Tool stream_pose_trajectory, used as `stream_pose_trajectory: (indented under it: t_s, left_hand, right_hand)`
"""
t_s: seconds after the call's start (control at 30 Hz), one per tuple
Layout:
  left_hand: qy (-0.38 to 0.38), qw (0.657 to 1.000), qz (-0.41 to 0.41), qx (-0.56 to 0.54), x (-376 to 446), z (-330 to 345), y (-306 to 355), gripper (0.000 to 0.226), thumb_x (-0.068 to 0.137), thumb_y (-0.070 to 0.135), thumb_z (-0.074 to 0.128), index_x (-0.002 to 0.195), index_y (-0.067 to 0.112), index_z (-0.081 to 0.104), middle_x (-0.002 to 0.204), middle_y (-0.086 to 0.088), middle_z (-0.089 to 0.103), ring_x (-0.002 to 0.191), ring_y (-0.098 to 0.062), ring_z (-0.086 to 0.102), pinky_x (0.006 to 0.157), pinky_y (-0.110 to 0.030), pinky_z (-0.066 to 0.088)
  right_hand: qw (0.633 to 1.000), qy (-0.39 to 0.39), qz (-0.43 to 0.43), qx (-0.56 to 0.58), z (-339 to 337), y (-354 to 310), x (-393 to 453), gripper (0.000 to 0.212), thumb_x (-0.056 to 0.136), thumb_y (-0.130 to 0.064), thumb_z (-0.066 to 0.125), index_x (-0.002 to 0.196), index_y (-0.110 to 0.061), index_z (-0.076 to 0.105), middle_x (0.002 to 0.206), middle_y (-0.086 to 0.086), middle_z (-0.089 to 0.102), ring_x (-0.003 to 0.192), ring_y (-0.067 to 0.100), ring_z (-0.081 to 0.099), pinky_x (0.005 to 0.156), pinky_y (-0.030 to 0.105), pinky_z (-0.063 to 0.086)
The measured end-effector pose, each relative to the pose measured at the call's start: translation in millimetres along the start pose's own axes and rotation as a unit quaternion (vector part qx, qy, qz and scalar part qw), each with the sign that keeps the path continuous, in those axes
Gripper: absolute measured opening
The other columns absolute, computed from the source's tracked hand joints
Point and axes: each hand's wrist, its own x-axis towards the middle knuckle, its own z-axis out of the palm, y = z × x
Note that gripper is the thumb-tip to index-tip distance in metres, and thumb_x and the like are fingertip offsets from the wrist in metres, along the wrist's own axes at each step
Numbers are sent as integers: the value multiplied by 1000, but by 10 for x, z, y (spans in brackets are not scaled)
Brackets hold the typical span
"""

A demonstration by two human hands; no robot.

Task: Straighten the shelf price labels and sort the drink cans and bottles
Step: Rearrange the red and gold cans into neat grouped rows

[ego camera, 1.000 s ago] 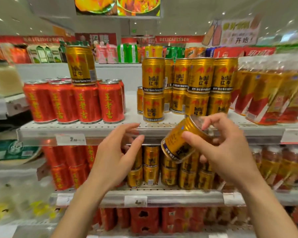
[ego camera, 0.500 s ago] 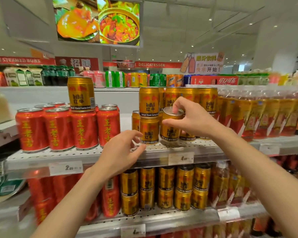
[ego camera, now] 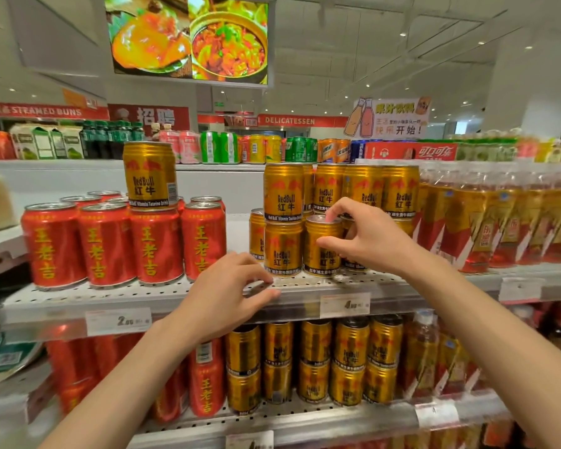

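Gold can (ego camera: 322, 246) now upright on shelf (ego camera: 162, 294), right hand (ego camera: 368, 238) gripping

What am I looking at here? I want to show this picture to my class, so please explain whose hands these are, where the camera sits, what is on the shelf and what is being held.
There is no machine here. A person wears a wide-angle camera on the head, so you look forward and down at their own two bare hands in a shop aisle.

The right hand has thumb and fingers around a gold can that stands upright at the front of the shelf, beside other gold cans stacked two high. The left hand rests on the shelf's front edge and holds nothing.

To the left stand red cans, with one stray gold can on top of them. Bottled drinks fill the right. Price labels sit on the shelf's front rail.
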Motion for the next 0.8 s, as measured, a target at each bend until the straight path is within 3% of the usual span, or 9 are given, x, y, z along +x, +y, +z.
stream_pose_trajectory:
  t_s: [0.13, 0.3, 0.47, 0.67, 0.8]
  left_hand:
    - [-1, 1000, 0, -3, -9, -7, 3, 42, 88, 63, 58, 109, 33, 77, 110, 15, 67, 105, -6, 59, 90, -36, 55]
    - [10, 1000, -3, -9, -15, 6, 11, 37, 90, 59, 63, 109, 32, 77, 108, 15, 67, 104, -6, 59, 89, -36, 56]
    - [18, 1000, -14, -16, -45, 37, 36, 37, 90, 58, 63, 110, 30, 77, 108, 14, 67, 104, -6, 58, 89, -35, 55]
    - [44, 998, -28, -40, -106, 35, 64, 25, 93, 46, 69, 108, 28, 77, 104, 15, 67, 101, -5, 59, 88, -31, 54]
    - [80, 995, -42, -43, -250, -102, -54, 15, 93, 35, 74, 105, 26, 75, 101, 14, 66, 94, -5, 61, 84, -30, 55]
  right_hand:
    - [1000, 19, -7, -20, 47, -10, -5, 37, 89, -44, 73, 116, -24, 57, 117, -7, 63, 72, -4, 50, 70, 19, 43]
    - [999, 30, -7, -29, 67, 23, -51, 41, 89, -44, 73, 123, -25, 58, 116, -11, 63, 73, 2, 60, 68, 22, 51]
    - [997, 72, 1, -33, 210, 29, -147, 41, 93, -44, 69, 128, -28, 55, 99, -16, 58, 72, 1, 60, 71, 27, 57]
    - [990, 138, 10, 24, 283, -57, -281, 44, 94, -37, 69, 133, -23, 55, 127, -9, 57, 75, 2, 64, 69, 25, 58]
    - [980, 189, 20, 58, 324, -198, -447, 27, 94, -30, 70, 118, -21, 63, 116, -5, 61, 75, 4, 66, 66, 32, 61]
